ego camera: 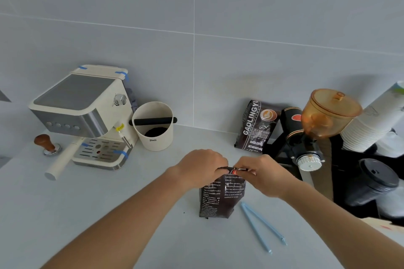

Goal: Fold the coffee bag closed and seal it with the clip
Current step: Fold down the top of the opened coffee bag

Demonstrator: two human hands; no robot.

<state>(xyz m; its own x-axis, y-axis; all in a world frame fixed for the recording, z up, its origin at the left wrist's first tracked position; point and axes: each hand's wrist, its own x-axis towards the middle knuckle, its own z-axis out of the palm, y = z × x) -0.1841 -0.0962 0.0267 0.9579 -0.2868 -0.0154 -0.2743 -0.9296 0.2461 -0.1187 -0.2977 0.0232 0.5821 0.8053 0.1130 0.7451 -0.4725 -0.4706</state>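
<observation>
A dark coffee bag [220, 196] with white print stands upright on the grey counter in front of me. Its top edge is rolled over into a narrow fold. My left hand [201, 165] pinches the left end of that fold. At the fold's right end my right hand [262, 172] grips it. A light blue bag clip [261, 226] lies open in a V shape on the counter, just right of the bag and below my right wrist, touched by neither hand.
A cream espresso machine [87, 116] with its portafilter handle and a wooden tamper [47, 143] stands back left. A cream knock box [154, 126] sits beside it. A second coffee bag [256, 126], a grinder with an amber hopper [328, 113], stacked paper cups [371, 124] and black lids [373, 183] crowd the right.
</observation>
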